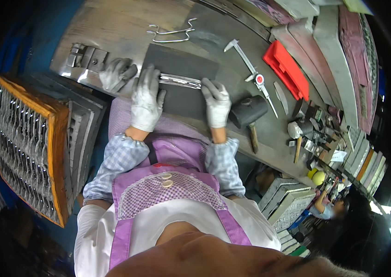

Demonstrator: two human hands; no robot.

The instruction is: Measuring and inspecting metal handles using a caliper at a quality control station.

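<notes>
Grey metal workbench [126,27] fills my head view, cluttered with tools. At its centre my left hand [146,98] and right hand [216,102], both gloved, curl closed on opposite ends of a slim metal piece [180,81] lying on a dark pad [181,67]. I judge the work mid-way: bent wire parts [172,33] wait at twelve o'clock. At nine o'clock a wooden-framed tray [57,138] holds rows of metal pieces. A mallet [249,113] lies at three o'clock.

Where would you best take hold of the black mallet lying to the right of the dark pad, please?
Probably by the wooden handle, coming from the near edge of the workbench. The black mallet lies on its side, its handle pointing toward the person, bare and clear of other tools, close beside the right hand.
</notes>
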